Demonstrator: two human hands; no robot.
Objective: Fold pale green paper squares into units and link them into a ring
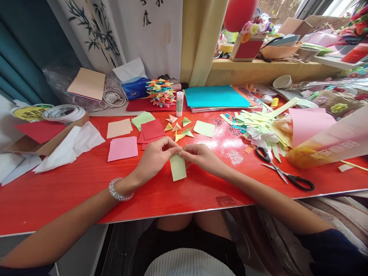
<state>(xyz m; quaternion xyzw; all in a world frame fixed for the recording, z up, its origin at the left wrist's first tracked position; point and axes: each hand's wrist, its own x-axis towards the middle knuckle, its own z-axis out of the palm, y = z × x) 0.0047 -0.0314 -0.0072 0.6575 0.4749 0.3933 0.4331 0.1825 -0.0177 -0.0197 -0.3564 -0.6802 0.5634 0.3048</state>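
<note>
Two pinches: left hand (155,155), right hand (203,156), gripping pale-green paper (178,168) at far end. Uneven pressure, I judge, could skew folds.

Wore a thick bracelet (114,191) of clear, glinting beads around the left wrist (126,186). Had on a whitish top (189,263) with narrow vertical ribs across the front. Showed dark navy sleeves (330,249) on both sides, ending near the elbows and leaving the forearms (255,188) bare. Wore short black bottoms (153,247) too, stopping partway along the uncovered thighs (212,223).
</note>
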